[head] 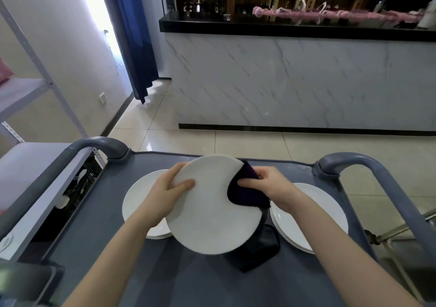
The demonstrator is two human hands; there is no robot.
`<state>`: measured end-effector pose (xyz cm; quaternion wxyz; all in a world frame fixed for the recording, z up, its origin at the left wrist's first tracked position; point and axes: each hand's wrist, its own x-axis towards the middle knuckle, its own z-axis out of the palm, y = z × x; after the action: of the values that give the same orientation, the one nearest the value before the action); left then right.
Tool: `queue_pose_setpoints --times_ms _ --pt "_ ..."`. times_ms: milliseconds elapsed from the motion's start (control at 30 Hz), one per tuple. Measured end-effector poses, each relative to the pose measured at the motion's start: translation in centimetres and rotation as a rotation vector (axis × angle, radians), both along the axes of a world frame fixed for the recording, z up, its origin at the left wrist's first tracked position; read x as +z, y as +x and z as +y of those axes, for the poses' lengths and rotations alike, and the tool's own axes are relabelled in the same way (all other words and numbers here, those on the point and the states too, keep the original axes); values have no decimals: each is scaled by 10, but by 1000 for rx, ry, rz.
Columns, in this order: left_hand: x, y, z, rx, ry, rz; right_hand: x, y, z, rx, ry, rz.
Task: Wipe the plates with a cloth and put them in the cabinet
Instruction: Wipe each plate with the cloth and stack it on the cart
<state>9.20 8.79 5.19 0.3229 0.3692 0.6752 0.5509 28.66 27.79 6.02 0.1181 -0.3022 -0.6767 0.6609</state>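
Pale floor tiles [259,146] run from a marble-fronted bar [283,78] with a black top to a blue curtain [132,35] beside a bright opening, and a grey metal rack [23,89] stands along the left wall. Nearest the camera is a grey table [118,259] with a curved handle [99,144] at its far left corner and another at its far right. Above the middle of the table, a white plate [212,212] is held raised and tilted toward the camera. The left grip [165,188] clamps its left rim, thumb on the near face and fingers curled behind the edge. The right grip [266,184] is closed on a dark purple cloth [245,193], pressing it against the plate's upper right rim so that the cloth wraps over the edge. More dark fabric shows under the plate's lower right edge and lies on the table; whether it is the same cloth cannot be told. A left stack of plates [139,200] sits on the table partly hidden behind the left forearm, and a right stack of plates [306,212] sits under the right forearm, the raised plate overlapping both in view.
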Motion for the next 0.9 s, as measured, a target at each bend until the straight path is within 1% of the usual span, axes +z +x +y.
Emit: queue_pose_setpoints --times_ms 100,167,200,267,333,400,433,467,500,567,600,667,733,800,833,900 --pt "-7 -1 0 207 146 -175 -31 12 -22 -121 -297 116" --pt "-10 1 2 250 170 -226 -42 13 -38 -188 -415 188" --pt "-11 3 3 238 155 -235 -44 13 -42 -220 -418 201" --pt "-15 3 4 185 89 -227 -43 11 -45 -293 -358 200" --pt "-16 3 4 154 -21 -163 -39 11 -42 -398 -275 192" --pt "-19 7 5 174 -131 37 -32 14 -41 -476 -127 166" --pt "-21 9 5 222 -161 124 -29 16 -41 -499 1 135" --pt "-21 13 5 271 -166 155 -28 18 -42 -517 163 100" --pt "-20 18 6 294 -147 76 -27 21 -43 -535 345 64" --pt "-10 33 10 220 -93 -322 -24 24 -53 -558 645 38" --pt "-5 40 14 167 -64 -483 -23 26 -60 -549 770 40" --pt "5 51 27 136 5 -669 -24 27 -77 -501 995 44" --pt "11 56 41 215 36 -814 -29 29 -90 -407 1169 59" --pt "11 58 45 305 -4 -914 -33 32 -101 -316 1276 65" --pt "9 56 44 324 -17 -941 -35 34 -104 -260 1288 49" --pt "2 52 38 318 14 -974 -36 37 -105 -127 1238 25"
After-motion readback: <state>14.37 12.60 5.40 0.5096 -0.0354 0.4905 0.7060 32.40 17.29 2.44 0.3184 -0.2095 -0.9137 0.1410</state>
